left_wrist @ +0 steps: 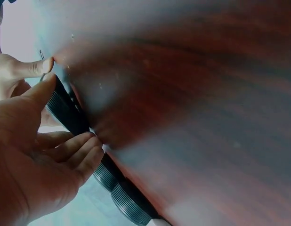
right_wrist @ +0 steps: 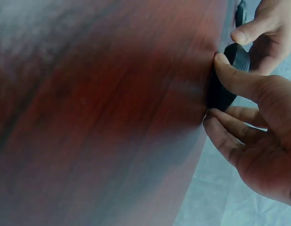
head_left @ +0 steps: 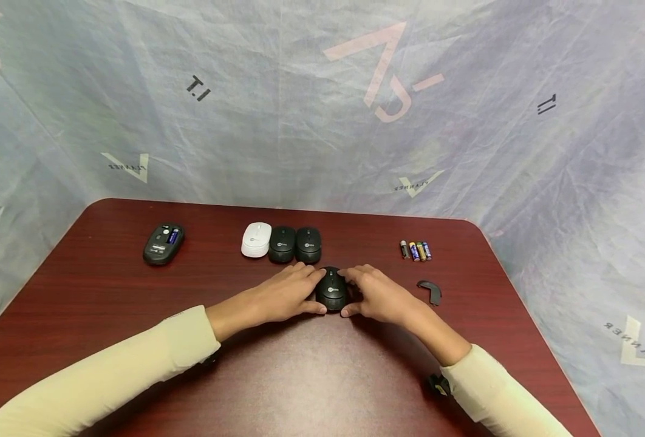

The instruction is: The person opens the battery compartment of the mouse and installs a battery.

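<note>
A black computer mouse (head_left: 331, 286) lies upright on the table between the two hands, its ribbed rear toward the person. My left hand (head_left: 284, 294) grips it from the left, with the thumb at the near end and the fingertips farther up the side. From the right, my right hand (head_left: 381, 295) holds it in a mirrored way. Thumb and fingertips touch the mouse (right_wrist: 222, 92) in the right wrist view. The left wrist view shows the mouse's dark side (left_wrist: 65, 106) between the left thumb and fingers. Its underside is hidden.
Behind the hands, a white mouse (head_left: 256, 240) and two black mice (head_left: 282, 244) stand side by side. An overturned mouse (head_left: 163, 244) at far left shows a blue battery. Several batteries (head_left: 414, 250) and a curved dark cover (head_left: 430, 291) lie right. Fabric hangs behind the table (head_left: 322, 382).
</note>
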The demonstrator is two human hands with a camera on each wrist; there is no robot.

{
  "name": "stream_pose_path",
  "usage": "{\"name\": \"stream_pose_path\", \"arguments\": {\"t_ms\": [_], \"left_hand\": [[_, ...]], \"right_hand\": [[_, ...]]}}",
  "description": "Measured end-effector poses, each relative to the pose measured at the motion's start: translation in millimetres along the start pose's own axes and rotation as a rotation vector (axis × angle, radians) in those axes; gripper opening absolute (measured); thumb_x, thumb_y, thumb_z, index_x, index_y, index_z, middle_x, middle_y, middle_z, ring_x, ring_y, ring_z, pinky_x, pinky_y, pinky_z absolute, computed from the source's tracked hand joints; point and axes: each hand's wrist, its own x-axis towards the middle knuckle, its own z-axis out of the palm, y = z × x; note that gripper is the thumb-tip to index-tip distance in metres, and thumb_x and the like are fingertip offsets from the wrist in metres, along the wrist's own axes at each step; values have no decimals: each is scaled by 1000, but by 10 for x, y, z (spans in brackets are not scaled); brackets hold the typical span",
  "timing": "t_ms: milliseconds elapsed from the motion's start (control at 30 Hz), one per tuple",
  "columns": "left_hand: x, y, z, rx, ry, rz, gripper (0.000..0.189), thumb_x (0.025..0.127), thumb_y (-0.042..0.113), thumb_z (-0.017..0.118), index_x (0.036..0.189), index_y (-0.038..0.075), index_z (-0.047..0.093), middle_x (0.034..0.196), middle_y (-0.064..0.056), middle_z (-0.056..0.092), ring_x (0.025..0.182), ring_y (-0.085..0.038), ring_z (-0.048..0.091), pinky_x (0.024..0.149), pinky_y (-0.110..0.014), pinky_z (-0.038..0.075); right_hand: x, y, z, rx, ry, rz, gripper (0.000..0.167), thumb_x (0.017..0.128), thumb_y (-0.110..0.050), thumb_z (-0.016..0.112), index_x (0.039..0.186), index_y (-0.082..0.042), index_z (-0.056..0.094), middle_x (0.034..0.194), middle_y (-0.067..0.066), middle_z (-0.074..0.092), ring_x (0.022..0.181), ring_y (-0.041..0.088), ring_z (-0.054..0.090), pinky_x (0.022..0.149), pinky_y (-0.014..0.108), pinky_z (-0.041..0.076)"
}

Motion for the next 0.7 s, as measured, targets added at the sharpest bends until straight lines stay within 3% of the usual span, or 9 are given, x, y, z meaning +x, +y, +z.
{"name": "stream_pose_path", "arguments": {"t_ms": [67, 267, 300, 567, 700], "left_hand": [[2, -84, 49, -40, 3, 20, 78, 108, 45, 78, 158, -9, 55, 147, -22, 68, 140, -38, 61, 129, -56, 49], [-20, -126, 17, -138, -16, 0, 78, 110, 48, 74, 160, -8, 54, 150, -23, 67, 146, -37, 60, 136, -58, 42], [-46, -58, -53, -154, -29, -27, 75, 110, 44, 75, 159, -9, 55, 150, -24, 67, 145, -39, 61, 135, -61, 42], [-75, -52, -46, -207, -14, -81, 65, 118, 52, 57, 159, 1, 60, 156, -20, 66, 150, -35, 59, 129, -56, 51], [-85, -42, -53, -257, 39, -66, 52, 121, 47, 50, 152, 8, 67, 145, -13, 72, 137, -28, 65, 119, -53, 57]], "right_hand": [[-13, -6, 7, -1, 2, -14, 77, 89, -23, 100, 154, -4, 63, 130, 10, 78, 125, 29, 69, 108, 50, 63], [-53, -22, 23, -48, 26, -61, 71, 93, -18, 96, 154, -11, 62, 133, 10, 76, 126, 30, 68, 107, 51, 63], [-61, -25, 28, -61, 35, -71, 69, 93, -17, 95, 154, -11, 62, 133, 10, 75, 126, 30, 68, 106, 50, 64], [-93, -52, 72, -110, 127, -131, 47, 104, -19, 85, 147, -9, 68, 130, 10, 77, 116, 26, 71, 99, 46, 67], [-99, -67, 65, -71, 146, -102, 34, 108, -25, 80, 137, -10, 71, 115, 4, 76, 103, 18, 67, 87, 37, 63]]}}
